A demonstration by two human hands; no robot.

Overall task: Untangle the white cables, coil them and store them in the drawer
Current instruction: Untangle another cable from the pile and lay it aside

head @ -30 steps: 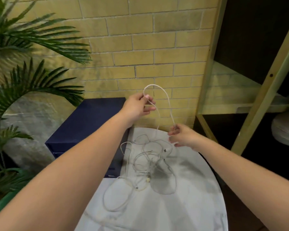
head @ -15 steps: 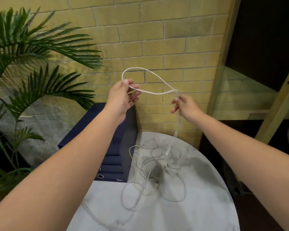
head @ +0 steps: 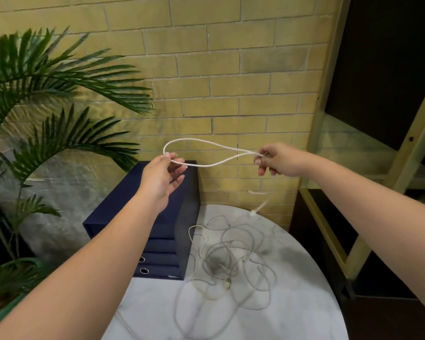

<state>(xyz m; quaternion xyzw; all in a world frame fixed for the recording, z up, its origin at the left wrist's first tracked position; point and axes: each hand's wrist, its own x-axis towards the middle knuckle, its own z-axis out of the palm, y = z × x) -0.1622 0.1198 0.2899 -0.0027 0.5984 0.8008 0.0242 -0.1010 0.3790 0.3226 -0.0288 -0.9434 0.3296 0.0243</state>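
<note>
My left hand [head: 166, 173] and right hand [head: 277, 159], held apart, pinch a white cable loop [head: 201, 165] — its dangling plug end [head: 253, 212] could snag the pale cable tangle [head: 231, 261] lower centre.

The white cable [head: 206, 165] blurs at its dangling end; a forearm [head: 123, 241] partly hides the drawers [head: 165, 258].

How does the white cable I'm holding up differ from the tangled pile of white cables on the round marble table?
The held white cable makes one loop aloft, pinched by the left hand and right hand; the tangled pile lies in many crossing loops on the round marble table. The held cable looks bright; the pile looks greyer. Both are thin cords.
</note>
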